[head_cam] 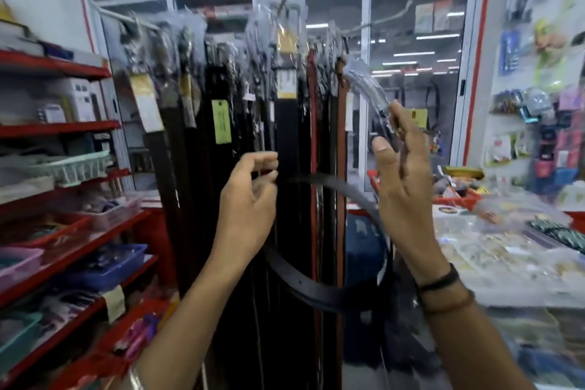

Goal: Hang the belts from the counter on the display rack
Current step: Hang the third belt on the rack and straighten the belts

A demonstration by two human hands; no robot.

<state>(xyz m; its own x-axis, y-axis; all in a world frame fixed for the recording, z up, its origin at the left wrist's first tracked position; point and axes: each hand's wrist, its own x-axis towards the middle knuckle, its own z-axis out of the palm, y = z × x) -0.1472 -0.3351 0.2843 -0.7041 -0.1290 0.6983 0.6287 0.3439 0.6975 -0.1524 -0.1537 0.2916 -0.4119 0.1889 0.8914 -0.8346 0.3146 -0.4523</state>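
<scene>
The display rack point(221, 51) carries a dense curtain of long, flat black and brown hanging belts point(285, 142), buckle ends in crinkled clear plastic. In front, a black belt point(319, 291) curves in a smooth loop. The left hand point(250, 199) pinches one end; the right hand point(402, 187) pinches the plastic-wrapped buckle end.

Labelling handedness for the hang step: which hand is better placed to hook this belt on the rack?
Right. The right hand already pinches the black belt's plastic-wrapped buckle end, raised beside the rack's rightmost hanging belts. The left hand is lower, on the strap.
</scene>
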